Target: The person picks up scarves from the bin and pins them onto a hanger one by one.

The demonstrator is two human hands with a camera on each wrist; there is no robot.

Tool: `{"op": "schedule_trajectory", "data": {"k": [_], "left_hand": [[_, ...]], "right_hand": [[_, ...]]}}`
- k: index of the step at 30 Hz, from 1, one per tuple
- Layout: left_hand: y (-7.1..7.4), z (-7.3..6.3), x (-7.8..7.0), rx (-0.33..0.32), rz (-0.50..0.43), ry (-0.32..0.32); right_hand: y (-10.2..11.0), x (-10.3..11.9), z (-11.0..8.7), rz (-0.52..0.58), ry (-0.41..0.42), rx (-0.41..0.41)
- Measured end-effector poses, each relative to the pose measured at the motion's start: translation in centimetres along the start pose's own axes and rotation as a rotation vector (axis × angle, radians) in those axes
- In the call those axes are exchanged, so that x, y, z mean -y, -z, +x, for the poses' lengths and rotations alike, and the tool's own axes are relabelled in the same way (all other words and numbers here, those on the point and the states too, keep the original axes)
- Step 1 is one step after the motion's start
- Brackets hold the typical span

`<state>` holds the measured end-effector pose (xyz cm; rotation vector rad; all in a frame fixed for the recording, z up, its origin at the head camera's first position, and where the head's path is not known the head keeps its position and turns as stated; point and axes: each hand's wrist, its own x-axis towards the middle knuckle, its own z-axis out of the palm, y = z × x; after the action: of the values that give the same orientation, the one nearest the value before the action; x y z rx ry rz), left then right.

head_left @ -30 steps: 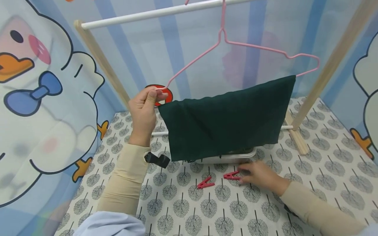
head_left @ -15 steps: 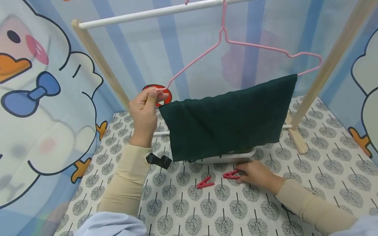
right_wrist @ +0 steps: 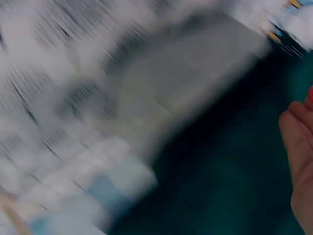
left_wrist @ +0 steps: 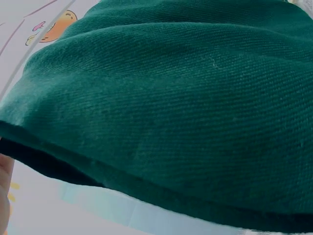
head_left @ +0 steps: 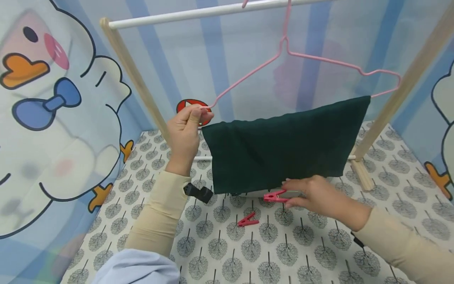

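Enclosure walls are pale blue striped fabric [head_left: 170, 67] printed with large white cartoon ducks [head_left: 53, 130]. The flat surface below carries a white cloth patterned with grey trees [head_left: 248, 244]. A light wooden rack frame [head_left: 134, 75] supports a white horizontal rail [head_left: 184, 15]. Lighting is even and diffuse.

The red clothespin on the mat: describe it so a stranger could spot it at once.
Under the wooden drying rack hangs a dark green cloth. Below its lower edge, on the tree-patterned mat, lies a red clothespin. Unlike the second pin in the right hand, nothing touches it.
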<state>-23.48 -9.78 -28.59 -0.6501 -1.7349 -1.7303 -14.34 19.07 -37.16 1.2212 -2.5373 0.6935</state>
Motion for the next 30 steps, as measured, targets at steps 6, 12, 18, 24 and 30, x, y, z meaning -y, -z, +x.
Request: {"op": "schedule_trajectory", "data": {"k": [6,12,18,24,30], "left_hand": [[-0.9,0.3,0.1,0.041,-0.024,-0.029],[-2.0,0.6,0.3,0.064,-0.009,-0.058],[-3.0,0.4,0.5,0.094,0.042,-0.042],[-3.9,0.0,0.6,0.108,0.059,-0.010],[-4.7,-0.3,0.6,0.133,0.043,-0.015]], "right_hand": [[7.3,1.8,4.2,-0.101,0.071,-0.044],[11.9,1.7,8.7,-0.174,0.120,-0.078],[12.6,1.5,11.5,-0.207,0.026,0.013],[12.2,1.4,13.0,-0.213,-0.021,0.083],[12.2,1.6,13.9,-0.264,-0.041,0.141]]}}
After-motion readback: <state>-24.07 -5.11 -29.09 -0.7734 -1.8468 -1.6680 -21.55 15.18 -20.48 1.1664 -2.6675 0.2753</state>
